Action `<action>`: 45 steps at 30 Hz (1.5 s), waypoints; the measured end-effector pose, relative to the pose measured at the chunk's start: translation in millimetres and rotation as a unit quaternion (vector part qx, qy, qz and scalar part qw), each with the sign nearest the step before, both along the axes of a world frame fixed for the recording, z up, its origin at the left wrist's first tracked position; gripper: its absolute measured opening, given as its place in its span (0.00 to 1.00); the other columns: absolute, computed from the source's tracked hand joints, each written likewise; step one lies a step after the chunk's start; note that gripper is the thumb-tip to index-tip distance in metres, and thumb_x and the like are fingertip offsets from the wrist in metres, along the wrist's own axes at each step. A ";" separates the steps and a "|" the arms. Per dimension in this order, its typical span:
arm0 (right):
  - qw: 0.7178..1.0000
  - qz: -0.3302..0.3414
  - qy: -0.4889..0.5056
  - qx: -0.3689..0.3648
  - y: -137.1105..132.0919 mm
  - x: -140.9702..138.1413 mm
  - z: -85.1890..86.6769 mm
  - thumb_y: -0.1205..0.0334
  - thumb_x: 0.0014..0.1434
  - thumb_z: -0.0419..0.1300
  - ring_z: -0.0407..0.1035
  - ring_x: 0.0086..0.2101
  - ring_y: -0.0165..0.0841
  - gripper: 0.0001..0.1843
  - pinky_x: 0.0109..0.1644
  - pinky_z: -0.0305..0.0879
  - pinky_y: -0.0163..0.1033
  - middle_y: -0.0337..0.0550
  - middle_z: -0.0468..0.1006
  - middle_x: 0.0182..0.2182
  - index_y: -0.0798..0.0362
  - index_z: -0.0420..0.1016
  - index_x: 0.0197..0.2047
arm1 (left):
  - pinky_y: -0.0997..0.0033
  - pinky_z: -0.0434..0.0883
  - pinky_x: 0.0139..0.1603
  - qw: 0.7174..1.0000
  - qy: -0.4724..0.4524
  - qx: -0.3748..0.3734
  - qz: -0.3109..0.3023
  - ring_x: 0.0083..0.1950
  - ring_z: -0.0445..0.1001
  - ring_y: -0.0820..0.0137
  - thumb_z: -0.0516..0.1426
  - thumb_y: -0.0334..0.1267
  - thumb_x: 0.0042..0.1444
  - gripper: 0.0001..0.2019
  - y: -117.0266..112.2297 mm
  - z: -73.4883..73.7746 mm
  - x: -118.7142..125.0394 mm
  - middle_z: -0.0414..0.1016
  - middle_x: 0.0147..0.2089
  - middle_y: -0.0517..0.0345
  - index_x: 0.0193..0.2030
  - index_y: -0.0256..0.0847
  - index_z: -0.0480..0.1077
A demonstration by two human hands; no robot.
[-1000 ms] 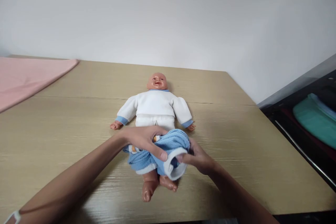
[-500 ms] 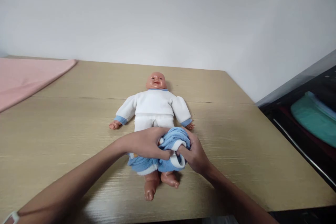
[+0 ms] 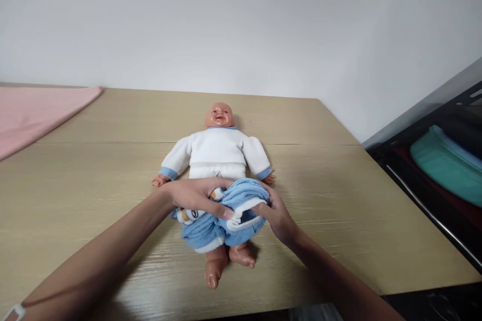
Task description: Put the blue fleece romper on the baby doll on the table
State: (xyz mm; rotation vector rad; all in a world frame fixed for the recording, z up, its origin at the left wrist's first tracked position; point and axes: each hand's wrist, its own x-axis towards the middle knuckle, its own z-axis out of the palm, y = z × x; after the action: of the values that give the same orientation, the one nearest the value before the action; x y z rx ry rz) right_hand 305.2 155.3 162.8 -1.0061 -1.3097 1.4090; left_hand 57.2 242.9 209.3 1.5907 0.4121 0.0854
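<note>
Gripping the garment (image 3: 216,228) from both sides, the two hands meet over the legs of the doll (image 3: 220,148). The left hand (image 3: 194,195) lies across the top of the bunched blue fabric, with its fingers (image 3: 220,210) curled down and pinched shut on a fold. The right hand (image 3: 276,213) takes the opposite side, its fingers clamped on the edge beside the white-trimmed cuff (image 3: 244,213). The fingertips of the two hands nearly touch at the middle of the bundle.

The doll lies on its back on the table (image 3: 94,185), head toward the wall and arms spread out to either side. It wears a white top with blue cuffs. The garment sits gathered over its thighs and knees, just below the hem of the top, and both bare feet (image 3: 226,266) stick out toward the person. A small orange-and-white patch (image 3: 188,214) shows on the fabric under the left hand.

A pink cloth (image 3: 33,110) covers the far left corner of the table, well apart from the doll. Past the table's right edge, a teal cloth (image 3: 444,165) rests on a dark shelf. A white band (image 3: 11,311) circles the left wrist.
</note>
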 end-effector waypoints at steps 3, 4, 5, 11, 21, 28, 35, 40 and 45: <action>1.000 -0.004 0.000 -0.002 0.0 -1.4 -2.4 0.50 0.60 0.73 0.76 0.42 0.40 0.21 0.49 0.75 0.44 0.44 0.85 0.44 0.50 0.82 0.53 | 0.62 0.76 0.64 1.000 0.012 0.011 0.016 0.65 0.77 0.53 0.70 0.63 0.63 0.33 -1.4 0.8 -0.4 0.84 0.61 0.51 0.67 0.43 0.78; 1.000 -0.005 -0.001 -0.002 -0.3 -2.3 -3.0 0.52 0.59 0.73 0.76 0.42 0.40 0.21 0.49 0.75 0.44 0.44 0.85 0.44 0.50 0.82 0.53 | 0.62 0.76 0.65 1.000 0.017 0.009 0.023 0.67 0.76 0.52 0.68 0.65 0.64 0.33 -2.3 1.6 0.7 0.83 0.62 0.51 0.66 0.43 0.78; 1.000 -0.007 -0.001 0.000 -0.5 -3.2 -3.7 0.54 0.59 0.72 0.77 0.43 0.40 0.20 0.50 0.75 0.44 0.44 0.85 0.44 0.50 0.82 0.54 | 0.61 0.76 0.65 0.999 0.025 0.009 0.030 0.67 0.76 0.52 0.67 0.66 0.65 0.33 -3.4 2.7 2.3 0.83 0.62 0.51 0.65 0.43 0.78; 0.999 -0.038 -0.030 -0.008 -0.1 -4.5 -6.2 0.60 0.53 0.68 0.77 0.40 0.39 0.21 0.46 0.77 0.43 0.43 0.86 0.42 0.51 0.83 0.52 | 0.61 0.77 0.56 0.995 0.059 0.076 0.032 0.57 0.80 0.53 0.71 0.58 0.62 0.26 -10.1 9.6 13.0 0.83 0.55 0.52 0.56 0.41 0.79; 0.939 -0.218 -0.267 0.011 -85.1 -24.3 -7.4 0.52 0.57 0.70 0.86 0.51 0.57 0.33 0.55 0.85 0.57 0.56 0.90 0.53 0.53 0.81 0.63 | 0.64 0.71 0.45 0.953 0.150 0.257 0.058 0.46 0.79 0.60 0.63 0.37 0.57 0.16 -34.4 18.0 22.8 0.79 0.46 0.58 0.52 0.44 0.73; 0.847 -0.335 -0.381 0.160 -139.0 -59.7 -44.7 0.56 0.62 0.67 0.85 0.37 0.49 0.22 0.37 0.81 0.48 0.51 0.88 0.40 0.50 0.78 0.58 | 0.59 0.72 0.48 0.890 0.217 0.399 0.034 0.51 0.82 0.55 0.61 0.33 0.61 0.12 -60.4 16.7 28.5 0.80 0.53 0.50 0.50 0.43 0.69; 0.821 -0.365 -0.395 0.193 -142.0 -54.2 -28.3 0.67 0.62 0.63 0.79 0.50 0.49 0.11 0.56 0.77 0.54 0.50 0.83 0.51 0.46 0.78 0.48 | 0.55 0.73 0.45 0.862 0.285 0.419 -0.002 0.52 0.84 0.46 0.67 0.36 0.56 0.18 -69.5 13.0 32.4 0.84 0.54 0.44 0.52 0.41 0.72; 0.879 -0.348 -0.311 0.099 -140.4 -50.4 -40.3 0.63 0.62 0.63 0.82 0.45 0.46 0.16 0.48 0.80 0.46 0.49 0.87 0.47 0.48 0.81 0.53 | 0.58 0.73 0.46 0.894 0.258 0.365 0.010 0.52 0.83 0.48 0.68 0.37 0.54 0.23 -63.7 8.0 31.0 0.83 0.51 0.46 0.56 0.42 0.69; 0.920 -0.330 -0.208 -0.018 -134.4 -45.8 -63.1 0.58 0.60 0.65 0.84 0.43 0.46 0.22 0.47 0.82 0.44 0.50 0.89 0.46 0.52 0.82 0.57 | 0.61 0.72 0.48 0.924 0.223 0.310 -0.004 0.51 0.80 0.53 0.65 0.39 0.56 0.22 -51.3 4.8 26.9 0.80 0.53 0.49 0.56 0.43 0.67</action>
State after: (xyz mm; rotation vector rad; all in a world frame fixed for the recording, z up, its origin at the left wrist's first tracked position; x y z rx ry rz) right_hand 259.4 20.9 99.7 -1.6476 -1.0697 0.7217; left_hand 84.1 191.6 214.1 2.2464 0.7873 -0.1760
